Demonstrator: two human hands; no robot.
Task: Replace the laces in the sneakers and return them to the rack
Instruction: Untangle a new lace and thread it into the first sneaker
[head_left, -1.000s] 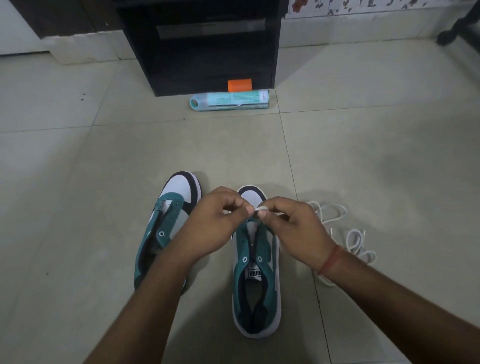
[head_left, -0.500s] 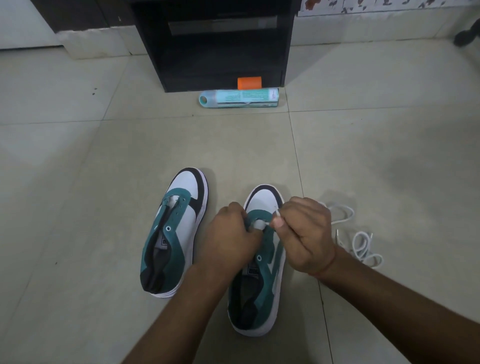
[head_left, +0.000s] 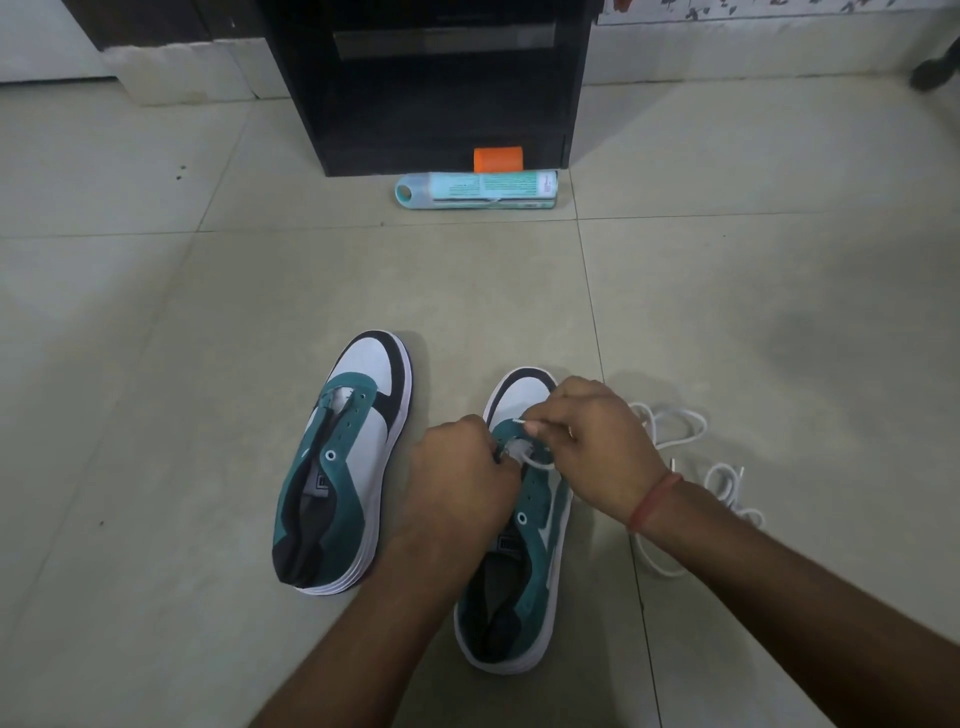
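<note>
**Both hands at the toe eyelets of the right-hand sneaker**

Taking the right-hand sneaker (head_left: 524, 525) as the landmark: it lies on the tiled floor (head_left: 156, 364), toe pointing away from the person, teal upper with a white toe and white sole. The left hand (head_left: 462, 467) sits over its near-left eyelet row, fingers curled down onto the upper and gripping it. The right hand (head_left: 597, 447) hovers over the toe end, thumb and forefinger pinching the tip of a white lace (head_left: 535, 460), which loops across the lowest eyelets. The two hands cover most of the tongue and the front eyelets, so how far the lace is threaded cannot be told.

Left of that sneaker, just beside it and not touching, lies the second sneaker (head_left: 343, 467), unlaced, its eyelets bare. Right of the landmark sneaker, a tangle of loose white laces (head_left: 722, 478) is spread on the floor, partly hidden behind the right wrist, which wears a red thread band (head_left: 654, 501).

Well beyond the sneaker's toe stands a dark rack (head_left: 441, 88); its open shelves look dark, and what they hold cannot be made out. Against the rack's foot lies a teal spray can (head_left: 478, 190) on its side, with an orange cap (head_left: 497, 159) just behind it.
</note>
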